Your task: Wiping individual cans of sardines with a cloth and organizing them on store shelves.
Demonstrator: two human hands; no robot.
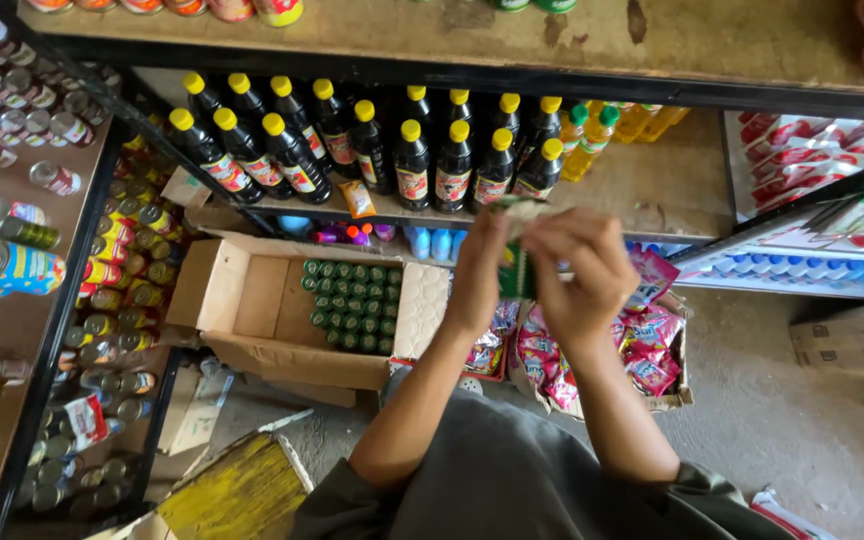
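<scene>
we see both forearms raised from below, bare from the rolled grey-green sleeves [512, 480], meeting in front of the shelves. the left hand [480, 268] is turned back-side to us, its fingers curled together and pinching the left edge of a small green and yellow glossy packet [517, 268]. the right hand [582, 275] closes in from the other side, fingers bent and bunched over the packet's top and right edge, so the two hands nearly touch. the packet stands roughly upright between them, held in the air in front of the wooden middle shelf [652, 185]; its upper end is blurred.

behind the hands, on that worn, scuffed shelf, stands a row of dark glass-like bottles with yellow caps and red labels [372, 150], shiny and narrow-necked, with a few pale yellow bottles with green caps [592, 135] to their right. below on the floor lies an open brown cardboard box [252, 300], flaps spread, holding a tight grid of small green-capped bottles [352, 305]. just right of it another carton holds crinkly pink foil sachets [642, 345]. on the left rack, round metal tins with coloured labels [117, 300] lie stacked. the grey concrete floor [782, 410] looks rough and dusty.
</scene>
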